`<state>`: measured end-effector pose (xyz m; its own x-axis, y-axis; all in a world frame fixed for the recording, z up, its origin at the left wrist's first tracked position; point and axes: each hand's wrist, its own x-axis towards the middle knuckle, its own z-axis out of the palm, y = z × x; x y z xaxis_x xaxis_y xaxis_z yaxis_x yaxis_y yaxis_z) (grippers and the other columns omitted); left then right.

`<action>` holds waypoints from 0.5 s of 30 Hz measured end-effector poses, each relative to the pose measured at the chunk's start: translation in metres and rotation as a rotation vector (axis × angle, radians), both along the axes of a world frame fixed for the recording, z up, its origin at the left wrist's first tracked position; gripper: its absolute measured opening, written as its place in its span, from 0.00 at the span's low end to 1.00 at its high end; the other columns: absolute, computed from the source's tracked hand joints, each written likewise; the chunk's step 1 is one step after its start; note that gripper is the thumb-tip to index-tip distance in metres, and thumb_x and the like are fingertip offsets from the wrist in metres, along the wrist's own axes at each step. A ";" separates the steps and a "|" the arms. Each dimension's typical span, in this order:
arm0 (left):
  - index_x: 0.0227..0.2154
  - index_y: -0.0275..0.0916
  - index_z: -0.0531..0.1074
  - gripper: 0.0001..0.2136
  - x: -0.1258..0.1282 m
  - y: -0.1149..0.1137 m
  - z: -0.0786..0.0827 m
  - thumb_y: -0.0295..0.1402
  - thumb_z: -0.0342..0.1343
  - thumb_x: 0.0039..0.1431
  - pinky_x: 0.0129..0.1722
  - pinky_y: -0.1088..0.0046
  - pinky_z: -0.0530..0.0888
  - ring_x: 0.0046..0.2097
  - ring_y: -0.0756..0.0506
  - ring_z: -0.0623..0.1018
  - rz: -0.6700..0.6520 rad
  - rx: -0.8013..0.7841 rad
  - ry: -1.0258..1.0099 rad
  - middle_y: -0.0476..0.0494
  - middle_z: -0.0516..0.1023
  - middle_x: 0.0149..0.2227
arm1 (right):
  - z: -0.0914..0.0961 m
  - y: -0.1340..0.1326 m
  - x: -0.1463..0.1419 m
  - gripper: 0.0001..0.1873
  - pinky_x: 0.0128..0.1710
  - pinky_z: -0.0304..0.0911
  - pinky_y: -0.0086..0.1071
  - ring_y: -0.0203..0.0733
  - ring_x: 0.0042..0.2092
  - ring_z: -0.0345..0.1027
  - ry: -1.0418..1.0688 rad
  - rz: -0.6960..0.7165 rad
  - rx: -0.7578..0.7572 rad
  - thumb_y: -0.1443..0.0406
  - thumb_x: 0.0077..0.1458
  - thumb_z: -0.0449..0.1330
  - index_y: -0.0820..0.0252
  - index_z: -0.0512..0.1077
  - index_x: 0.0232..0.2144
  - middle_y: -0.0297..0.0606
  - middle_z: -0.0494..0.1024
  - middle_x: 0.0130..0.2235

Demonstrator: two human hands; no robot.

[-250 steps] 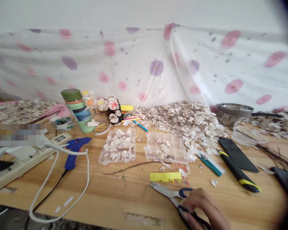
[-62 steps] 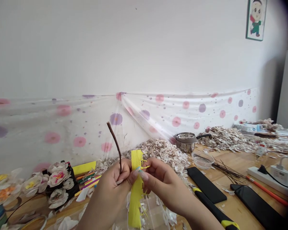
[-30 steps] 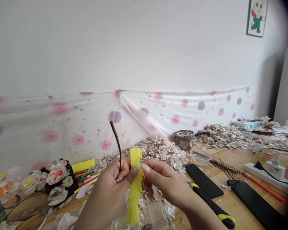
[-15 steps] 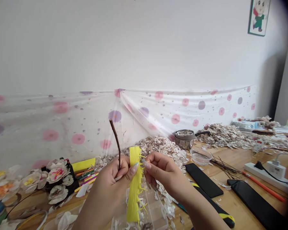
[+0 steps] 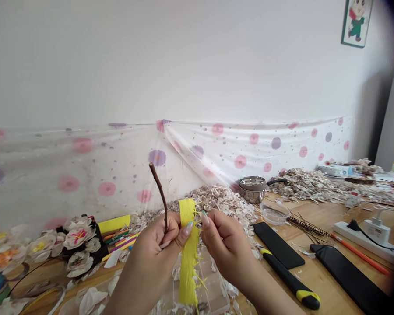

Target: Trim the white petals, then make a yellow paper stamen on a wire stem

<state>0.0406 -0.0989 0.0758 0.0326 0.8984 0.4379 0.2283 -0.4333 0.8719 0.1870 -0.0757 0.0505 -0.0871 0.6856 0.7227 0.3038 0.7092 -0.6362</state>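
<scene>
My left hand [image 5: 164, 245] is closed with its thumb pressed on a yellow crepe paper strip [image 5: 188, 275], which hangs upright. A thin brown twig [image 5: 159, 186] also sticks up out of the same hand. Along its right edge the strip is cut into a fringe, with some strands twisted thin. My right hand [image 5: 226, 236] pinches at the upper part of that fringe, thumb against a curled finger. Below the strip lies a clear plastic divided box [image 5: 213, 280] with pale flakes around it.
Heaps of pale flakes [image 5: 223, 199] lie against the plastic-covered wall. Handmade flowers [image 5: 80, 236] and coloured pens [image 5: 121, 245] are at left. To the right are a metal pot [image 5: 252, 192], clear dish [image 5: 275, 213], black-and-yellow utility knife [image 5: 285, 275], phone [image 5: 344, 275] and power strip [image 5: 364, 240].
My right hand has turned, its thumb now pointing upward at the fringe. The strip and my left hand have shifted slightly right. More of the utility knife shows.
</scene>
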 end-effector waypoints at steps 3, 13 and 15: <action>0.21 0.43 0.47 0.21 -0.004 0.004 -0.005 0.43 0.54 0.59 0.29 0.76 0.60 0.28 0.49 0.56 -0.041 -0.006 0.013 0.55 0.54 0.24 | -0.002 -0.001 -0.002 0.21 0.21 0.43 0.30 0.33 0.20 0.48 -0.029 -0.046 0.010 0.57 0.65 0.45 0.54 0.50 0.20 0.28 0.57 0.18; 0.20 0.43 0.48 0.21 -0.003 0.006 -0.007 0.43 0.55 0.58 0.27 0.75 0.61 0.27 0.49 0.57 -0.050 0.031 0.038 0.55 0.53 0.23 | -0.008 0.003 -0.006 0.26 0.22 0.53 0.28 0.33 0.21 0.58 0.155 0.149 -0.013 0.49 0.66 0.45 0.56 0.60 0.22 0.30 0.64 0.18; 0.20 0.43 0.48 0.22 0.000 0.003 -0.003 0.43 0.55 0.58 0.28 0.76 0.61 0.27 0.49 0.57 -0.041 0.023 -0.002 0.55 0.54 0.23 | -0.009 0.002 -0.004 0.23 0.24 0.54 0.28 0.34 0.23 0.60 0.134 0.174 0.029 0.49 0.66 0.46 0.58 0.64 0.26 0.30 0.66 0.21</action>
